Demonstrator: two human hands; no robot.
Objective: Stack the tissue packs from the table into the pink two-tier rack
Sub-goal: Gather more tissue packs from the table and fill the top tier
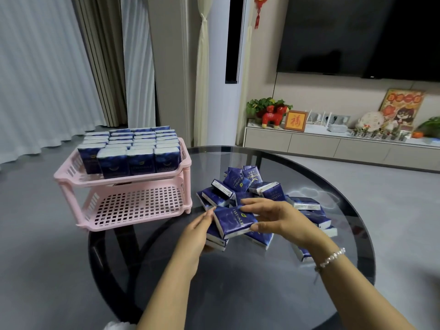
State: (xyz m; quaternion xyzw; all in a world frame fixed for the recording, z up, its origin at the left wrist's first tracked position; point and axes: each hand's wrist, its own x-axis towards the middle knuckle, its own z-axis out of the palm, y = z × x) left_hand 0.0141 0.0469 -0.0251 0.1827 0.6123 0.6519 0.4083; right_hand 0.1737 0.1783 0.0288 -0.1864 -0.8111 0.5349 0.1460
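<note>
A pink two-tier rack (71, 179) stands at the left edge of the round glass table (238, 294). Its top tier is packed with upright dark blue tissue packs (138, 160); its bottom tier holds nothing. A loose pile of the same packs (247, 184) lies on the table to the right of the rack. At the pile's near edge my right hand (276, 217) grips one pack (232, 221) from the right, thumb on the near side and fingers over the far edge. My left hand (195, 236) touches that pack's left end and holds packs (215, 239) stacked under it.
The dark glass table ends just left of the rack, whose left feet overhang the rim. Beyond the table are grey floor, curtains at the left, and a low TV cabinet (333, 144) with ornaments under a wall television at the right.
</note>
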